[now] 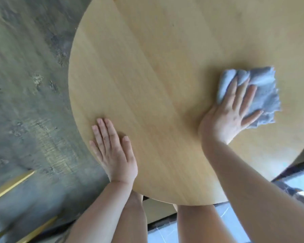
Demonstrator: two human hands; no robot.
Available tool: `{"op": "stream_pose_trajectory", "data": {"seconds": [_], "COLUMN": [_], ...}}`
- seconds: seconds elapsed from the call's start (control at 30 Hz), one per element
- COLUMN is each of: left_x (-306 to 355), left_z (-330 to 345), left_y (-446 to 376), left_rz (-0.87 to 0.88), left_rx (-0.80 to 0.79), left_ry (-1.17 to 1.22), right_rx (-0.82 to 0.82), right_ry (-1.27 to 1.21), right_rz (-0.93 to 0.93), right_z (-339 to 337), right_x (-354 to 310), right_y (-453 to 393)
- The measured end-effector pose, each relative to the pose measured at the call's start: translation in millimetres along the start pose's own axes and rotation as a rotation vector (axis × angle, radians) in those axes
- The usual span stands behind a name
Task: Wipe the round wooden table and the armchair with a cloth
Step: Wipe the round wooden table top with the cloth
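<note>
Soft daylight is filling the frame, no hard glare. Faint shadows are sitting under both hands on the table (147,76). Floor (25,85) at left is smearing with motion blur; wide-angle distortion is bending the edges.

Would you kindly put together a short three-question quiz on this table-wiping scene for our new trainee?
1. True or false: the left hand holds the cloth.
2. Multiple choice: what colour is the cloth? A) red B) blue-grey C) yellow
3. Fill in: the right hand presses the cloth flat against the round wooden ______.

Key:
1. False. The left hand rests flat on bare wood near the table's edge, apart from the cloth.
2. B.
3. Table. The fingers lie spread and straight over the crumpled cloth.
</note>
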State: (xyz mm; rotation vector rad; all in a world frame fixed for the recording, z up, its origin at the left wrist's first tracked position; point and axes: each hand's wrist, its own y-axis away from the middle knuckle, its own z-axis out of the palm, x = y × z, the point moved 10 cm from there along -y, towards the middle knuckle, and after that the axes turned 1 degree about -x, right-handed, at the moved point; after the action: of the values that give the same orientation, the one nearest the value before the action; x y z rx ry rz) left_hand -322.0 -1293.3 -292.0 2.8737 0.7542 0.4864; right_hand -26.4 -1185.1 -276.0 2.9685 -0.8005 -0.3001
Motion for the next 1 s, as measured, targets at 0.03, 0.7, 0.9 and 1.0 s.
{"op": "stream_pose_trajectory", "data": {"seconds": [0.03, 0.7, 0.9, 1.0], "left_x": [-2.5, -43.3, -51.1, -49.5], "left_z": [-1.0, -19.9, -27.3, -27.2], "left_y": [1.6, -25.9, -17.1, -12.3], "left_rz": [-0.038, -0.103, -0.259, -0.347], "left_rx": [0.033, 0.045, 0.132, 0.152], "left_ry": [0.039, 0.537, 0.859, 0.916], "right_rx": [-0.029, -0.608, -0.632, -1.0], "right_ry": [0.011, 0.082, 0.209, 0.177], "right_rz": [-0.113, -2.119, -2.115, -2.649], "right_z": [15.0, 57.8, 38.4, 36.6], "right_x": [-29.4, -170.0, -159.1, -117.2], "right_y": [26.9, 198.2, 171.9, 255.4]}}
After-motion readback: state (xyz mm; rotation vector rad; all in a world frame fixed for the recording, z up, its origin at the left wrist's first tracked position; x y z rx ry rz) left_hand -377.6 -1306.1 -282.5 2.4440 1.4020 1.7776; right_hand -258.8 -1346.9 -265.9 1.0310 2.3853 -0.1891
